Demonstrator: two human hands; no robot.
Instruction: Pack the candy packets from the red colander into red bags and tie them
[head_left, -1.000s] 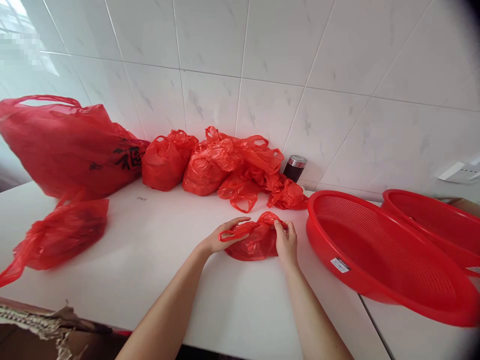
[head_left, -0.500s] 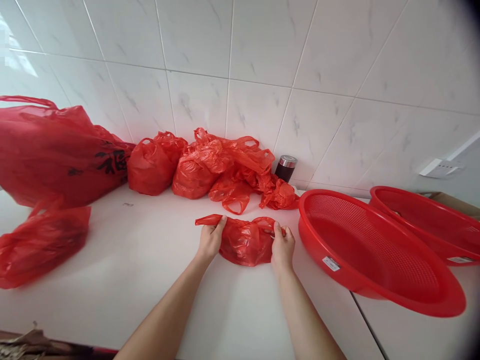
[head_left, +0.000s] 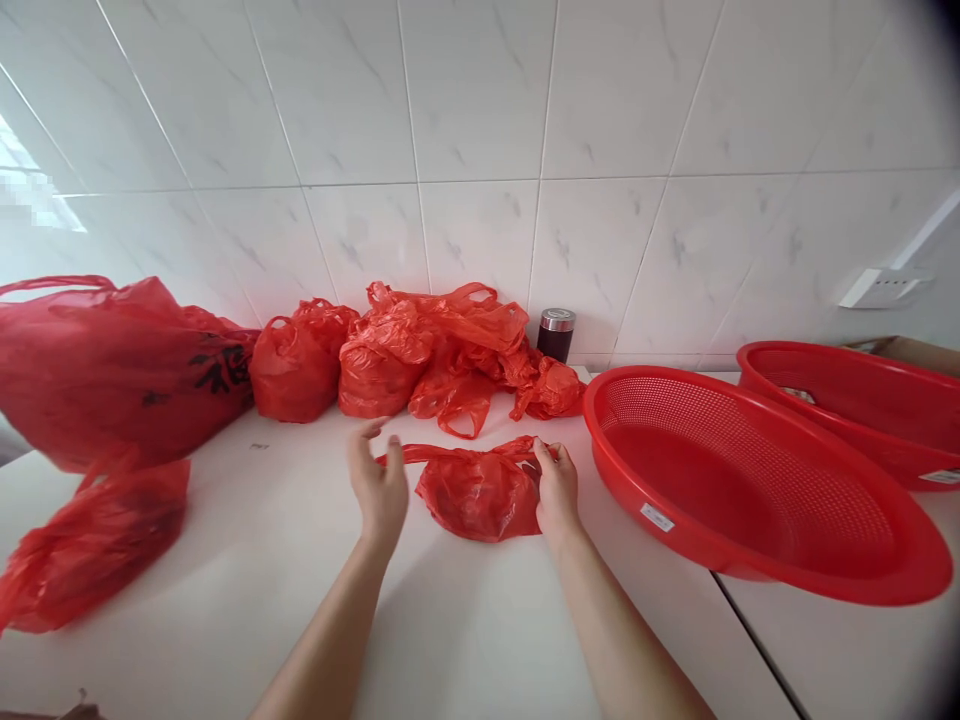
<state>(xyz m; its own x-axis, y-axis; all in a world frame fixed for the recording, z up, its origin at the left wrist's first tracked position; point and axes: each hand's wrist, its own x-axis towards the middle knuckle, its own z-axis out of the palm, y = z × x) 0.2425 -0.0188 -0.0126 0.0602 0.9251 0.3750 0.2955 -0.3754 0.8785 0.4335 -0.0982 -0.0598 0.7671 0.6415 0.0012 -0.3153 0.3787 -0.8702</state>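
Note:
A small red plastic bag point(head_left: 480, 497) lies on the white table in front of me, its bottom rounded and its top drawn out sideways into two handles. My right hand point(head_left: 559, 487) pinches the handle at the bag's right end. Beside the left handle is my left hand point(head_left: 379, 490), thumb and fingers apart, with the handle's tip passing just behind the thumb. What the bag contains cannot be made out through the plastic.
Several filled red bags point(head_left: 382, 360) stand along the tiled wall, with a dark lidded cup point(head_left: 556, 337) beside them. A big red bag point(head_left: 112, 370) and a smaller one point(head_left: 105, 540) are at left. Two red plastic baskets point(head_left: 675, 520) sit at right, near a wall socket point(head_left: 885, 288).
My left hand has moved left, off the bag's body, and its fingers have opened. The left handle is stretched out flatter. My right hand keeps its pinch. The view has tilted up.

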